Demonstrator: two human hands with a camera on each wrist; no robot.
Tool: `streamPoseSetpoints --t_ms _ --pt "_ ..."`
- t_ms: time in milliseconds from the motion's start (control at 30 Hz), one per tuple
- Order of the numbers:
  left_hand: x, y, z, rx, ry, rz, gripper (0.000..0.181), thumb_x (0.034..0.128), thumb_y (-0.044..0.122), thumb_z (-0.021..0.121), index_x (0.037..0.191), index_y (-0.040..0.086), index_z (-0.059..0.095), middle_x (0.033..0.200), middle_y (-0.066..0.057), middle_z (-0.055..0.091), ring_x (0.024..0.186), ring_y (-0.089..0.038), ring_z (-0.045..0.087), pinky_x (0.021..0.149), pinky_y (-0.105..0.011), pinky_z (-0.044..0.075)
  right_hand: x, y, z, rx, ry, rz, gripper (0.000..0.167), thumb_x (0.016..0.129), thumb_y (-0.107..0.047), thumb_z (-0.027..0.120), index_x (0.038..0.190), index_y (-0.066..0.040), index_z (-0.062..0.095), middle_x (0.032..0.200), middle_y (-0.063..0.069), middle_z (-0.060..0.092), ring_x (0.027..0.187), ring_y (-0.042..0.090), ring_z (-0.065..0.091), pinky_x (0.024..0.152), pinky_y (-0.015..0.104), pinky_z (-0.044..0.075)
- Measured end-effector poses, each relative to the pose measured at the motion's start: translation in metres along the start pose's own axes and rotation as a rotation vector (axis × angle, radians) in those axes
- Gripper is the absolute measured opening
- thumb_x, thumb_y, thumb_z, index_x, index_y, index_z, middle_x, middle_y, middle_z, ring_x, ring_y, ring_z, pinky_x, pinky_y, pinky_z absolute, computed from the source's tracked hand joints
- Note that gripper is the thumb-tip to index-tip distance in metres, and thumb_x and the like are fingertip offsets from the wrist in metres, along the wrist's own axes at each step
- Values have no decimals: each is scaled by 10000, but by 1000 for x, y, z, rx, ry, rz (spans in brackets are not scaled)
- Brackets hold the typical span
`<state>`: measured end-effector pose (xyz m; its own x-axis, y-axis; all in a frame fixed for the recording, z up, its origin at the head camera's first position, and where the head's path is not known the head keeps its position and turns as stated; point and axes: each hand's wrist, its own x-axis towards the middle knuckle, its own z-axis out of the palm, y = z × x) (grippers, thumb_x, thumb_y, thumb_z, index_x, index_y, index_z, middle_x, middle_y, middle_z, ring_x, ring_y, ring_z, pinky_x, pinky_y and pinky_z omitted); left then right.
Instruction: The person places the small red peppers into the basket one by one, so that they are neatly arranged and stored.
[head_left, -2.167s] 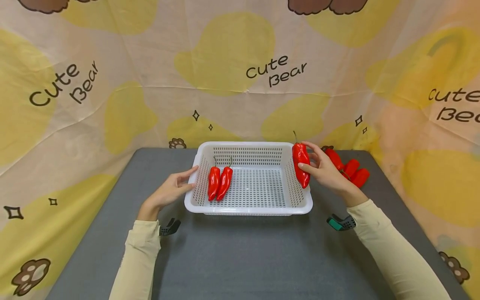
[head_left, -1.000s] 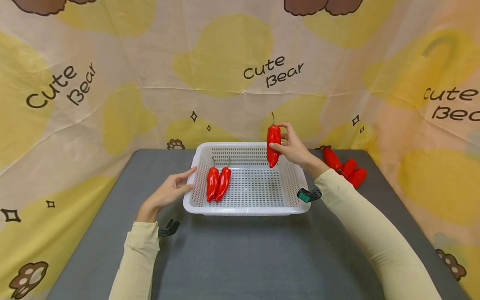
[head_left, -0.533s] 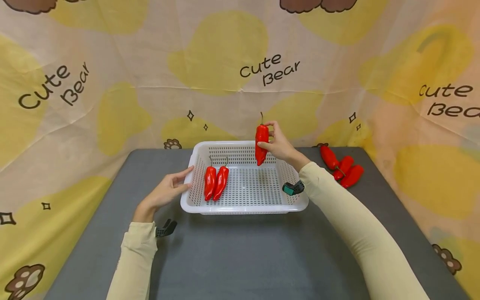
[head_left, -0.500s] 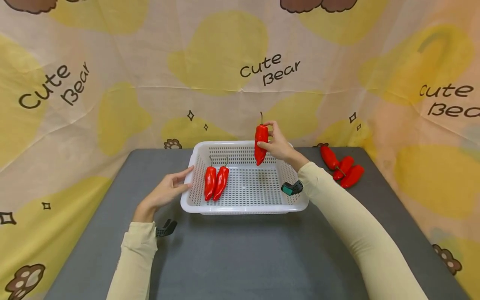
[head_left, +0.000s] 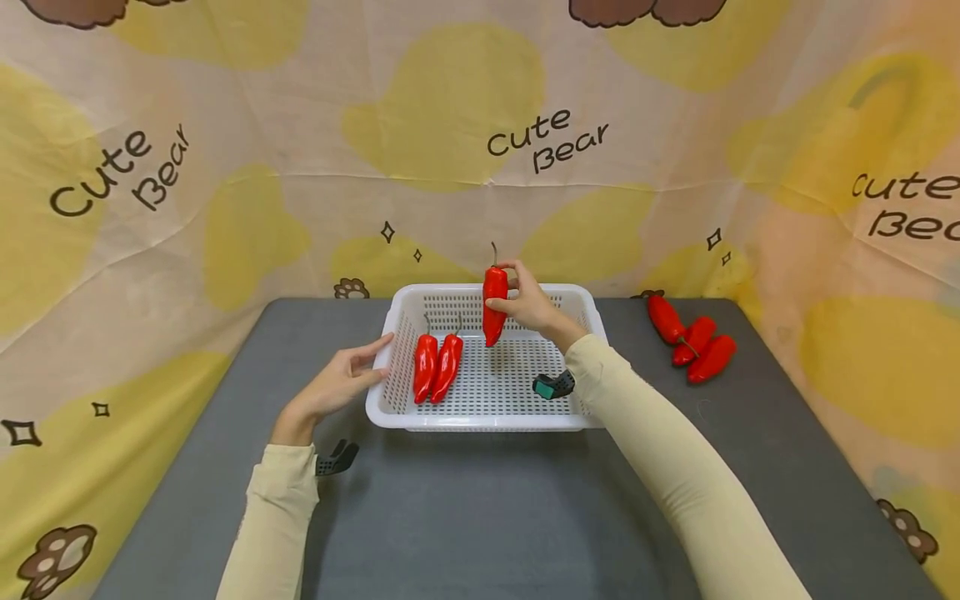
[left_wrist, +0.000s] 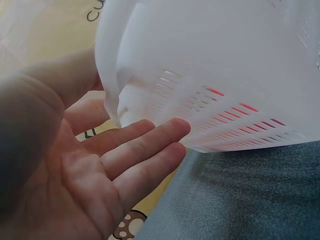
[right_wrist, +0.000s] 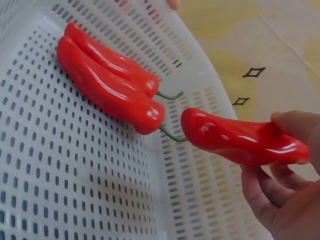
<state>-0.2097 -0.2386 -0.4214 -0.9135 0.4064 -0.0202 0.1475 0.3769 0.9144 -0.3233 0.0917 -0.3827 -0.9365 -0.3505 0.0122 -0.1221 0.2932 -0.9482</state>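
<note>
Between the thumb and fingers of my right hand (head_left: 531, 302) is a red chili pepper (head_left: 494, 307), held upright with its stem up over the white perforated basket (head_left: 495, 422). In the right wrist view the pepper's (right_wrist: 225, 136) rounded tip points toward the basket's interior. Two more red peppers (head_left: 425, 368) (head_left: 447, 368) lie side by side at the basket's left, stems away from me. My left hand (head_left: 337, 383) touches the basket's left rim with thumb and index finger. Its other fingers (left_wrist: 145, 150) extend nearly straight by the outer wall in the left wrist view.
Several red peppers (head_left: 711, 359) lie in a small cluster on the grey table (head_left: 480, 517), right of the basket. A patterned cloth (head_left: 442, 100) hangs behind the table and along its sides. My right forearm reaches across the basket's right edge.
My right hand has carried the pepper leftward from the basket's right edge, first rising, then lowering a little over the basket. My left hand stays at the left rim.
</note>
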Motion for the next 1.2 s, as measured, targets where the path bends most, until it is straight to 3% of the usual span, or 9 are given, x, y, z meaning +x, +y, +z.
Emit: streamPoseSetpoints --t_ms 233,400,567,767,933,1200 --pt "-1 1 2 6 10 9 659 1000 88 593 1586 58 294 1543 -286 435 1215 -418 631 903 -263 576 0 7 6 16 -40 56 589 954 -35 640 1448 -80 321 1355 287 537 1111 365 607 774 312 536" --pt "1 0 1 3 2 24 655 1001 72 583 1585 45 287 1543 -303 423 1214 -435 629 900 -262 577 4 14 9 -19 -113 130 561 960 -54 645 1418 -85 323 1358 276 562 1127 359 622 796 335 568" --pt "2 -2 0 -10 -3 32 656 1000 65 579 1584 36 282 1540 -315 419 1218 -429 627 895 -241 567 5 19 12 -83 -187 198 506 941 -70 684 1336 -70 367 1288 265 634 976 268 673 865 433 604" --pt "1 -2 -1 -19 1 20 657 999 65 583 1585 41 285 1550 -308 409 1238 -450 604 879 -220 558 4 18 18 -168 -262 277 466 927 -120 722 1267 -91 406 1051 158 678 694 168 620 714 310 592" --pt "0 0 -1 -9 -1 25 659 999 77 581 1582 23 280 1564 -303 387 1276 -447 575 888 -197 544 1 15 24 -197 -296 312 457 912 -163 751 1227 -91 429 919 76 631 659 159 630 651 286 577" --pt "-1 0 -1 -9 2 -2 669 996 97 601 1587 54 292 1557 -278 418 1256 -395 602 884 -194 546 1 25 30 -251 -316 326 440 912 -233 759 1201 -105 454 956 53 599 719 170 618 614 262 521"
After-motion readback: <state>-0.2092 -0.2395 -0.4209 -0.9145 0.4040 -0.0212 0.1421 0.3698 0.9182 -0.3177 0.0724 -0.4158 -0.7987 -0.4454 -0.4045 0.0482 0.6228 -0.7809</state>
